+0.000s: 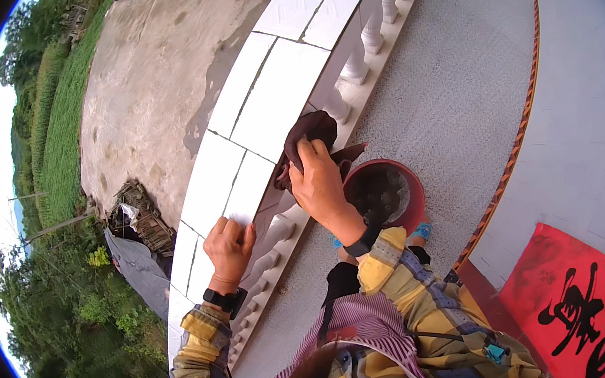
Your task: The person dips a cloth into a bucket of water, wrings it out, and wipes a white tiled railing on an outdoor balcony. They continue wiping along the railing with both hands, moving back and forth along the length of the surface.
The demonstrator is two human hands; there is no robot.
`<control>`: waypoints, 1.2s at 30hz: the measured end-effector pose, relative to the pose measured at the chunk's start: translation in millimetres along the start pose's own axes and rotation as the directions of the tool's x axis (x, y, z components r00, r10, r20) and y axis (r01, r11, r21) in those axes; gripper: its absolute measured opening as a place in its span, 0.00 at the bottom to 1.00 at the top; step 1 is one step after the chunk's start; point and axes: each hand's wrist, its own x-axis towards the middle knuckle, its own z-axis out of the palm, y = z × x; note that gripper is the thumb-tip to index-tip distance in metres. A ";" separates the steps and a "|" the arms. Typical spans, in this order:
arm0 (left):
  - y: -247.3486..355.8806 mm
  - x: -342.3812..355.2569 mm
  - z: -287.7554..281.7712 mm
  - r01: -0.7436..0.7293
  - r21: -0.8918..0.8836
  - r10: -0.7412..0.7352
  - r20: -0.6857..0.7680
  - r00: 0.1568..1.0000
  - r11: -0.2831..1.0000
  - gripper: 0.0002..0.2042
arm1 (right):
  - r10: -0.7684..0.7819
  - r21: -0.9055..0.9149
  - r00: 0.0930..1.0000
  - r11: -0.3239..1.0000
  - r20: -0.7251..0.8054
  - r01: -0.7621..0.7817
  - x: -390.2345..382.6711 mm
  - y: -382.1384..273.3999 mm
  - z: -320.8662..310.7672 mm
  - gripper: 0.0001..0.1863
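My right hand [318,185] grips a dark brown cloth [308,130], pressing it against the inner side of the white tiled railing top [281,79]. Part of the cloth hangs loose to the right, above the rim of a red bucket [417,202]. Dark water seems to fill the bucket, which stands on the floor by my feet. My left hand [230,249] is curled closed and rests on the railing's tiles, nearer to me; nothing shows in its fingers.
White balusters [354,67] line the railing below its top. Beyond it lie a concrete yard [148,79], a woodpile [151,221] under grey sheeting, and trees. At right, a patterned border strip [527,126] edges the speckled floor beside a pale tiled wall with a red paper [569,300].
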 end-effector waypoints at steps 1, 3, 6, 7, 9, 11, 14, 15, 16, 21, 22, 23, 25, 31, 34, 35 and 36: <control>-0.5 -0.2 0.3 0.008 0.003 -0.008 0.006 1.000 1.000 0.18 | 0.016 -0.036 1.000 0.999 0.014 -0.016 7.6 0.4 -4.3 0.24; -1.6 -0.5 1.3 0.012 0.019 -0.012 -0.005 1.000 1.000 0.18 | 0.165 -0.126 0.985 0.977 -0.053 -0.171 41.8 11.3 -19.5 0.24; -2.4 -1.5 2.2 0.002 0.040 -0.001 -0.026 1.000 0.999 0.18 | 0.352 0.051 0.930 0.936 -0.104 -0.349 92.5 39.7 -66.4 0.23; -2.3 -2.3 2.5 0.001 -0.020 -0.002 -0.052 0.999 1.000 0.17 | 0.270 0.000 0.942 0.961 -0.197 -0.276 97.9 38.4 -79.8 0.22; -2.0 -3.7 3.5 0.002 -0.041 -0.004 -0.047 0.999 0.999 0.17 | 0.072 -0.096 0.970 0.991 -0.232 -0.096 98.0 9.7 -108.3 0.21; -1.5 -3.0 3.0 0.014 -0.026 -0.015 -0.043 0.999 1.000 0.16 | -0.238 -0.262 0.933 0.950 -0.269 0.167 108.5 -41.1 -127.2 0.22; 1.6 -0.7 -0.2 0.049 -0.003 -0.049 0.012 0.999 0.999 0.15 | -0.414 -0.393 0.906 0.850 -0.088 0.350 118.0 -96.4 -116.9 0.28; 2.4 1.2 -1.4 0.056 -0.014 -0.056 0.024 0.998 0.998 0.15 | -0.376 -0.396 0.926 0.850 0.001 0.346 115.3 -103.7 -104.7 0.30; 3.1 2.5 -3.1 0.080 -0.015 -0.079 0.061 0.995 0.997 0.15 | -0.325 -0.416 0.939 0.843 0.113 0.342 113.2 -104.7 -90.6 0.34; 10.7 1.3 -6.4 0.220 -0.020 -0.214 0.163 0.963 0.975 0.13 | 0.084 -0.640 0.823 0.675 0.561 0.367 97.1 -72.8 -37.4 0.42; 11.2 2.5 -5.2 0.246 -0.023 -0.238 0.173 0.956 0.969 0.14 | 0.170 -0.647 0.799 0.693 0.576 0.319 101.0 -67.2 -35.8 0.41; 10.7 2.7 -4.5 0.253 -0.020 -0.246 0.177 0.953 0.967 0.14 | 0.176 -0.634 0.785 0.702 0.594 0.323 104.7 -63.1 -36.2 0.40; 7.4 6.8 -4.3 0.229 0.020 -0.227 0.237 0.945 0.973 0.15 | 0.179 -0.576 0.711 0.730 0.680 0.368 116.2 -56.7 -45.6 0.39; 1.4 11.3 -1.6 0.262 0.019 -0.256 0.300 0.919 0.965 0.16 | -0.057 -0.220 0.742 0.938 0.668 0.270 109.8 -20.1 -76.8 0.39; 1.0 13.3 3.5 0.248 0.053 -0.251 0.344 0.905 0.967 0.16 | -0.082 -0.200 0.798 0.948 0.597 0.247 102.1 -3.5 -73.8 0.44; 1.8 14.1 6.9 0.245 0.081 -0.258 0.338 0.905 0.966 0.16 | -0.104 -0.196 0.806 0.944 0.582 0.264 101.6 -1.6 -70.5 0.45; 2.0 13.9 8.7 0.251 0.111 -0.274 0.323 0.906 0.962 0.16 | -0.070 -0.240 0.808 0.937 0.585 0.254 102.1 -1.7 -67.9 0.45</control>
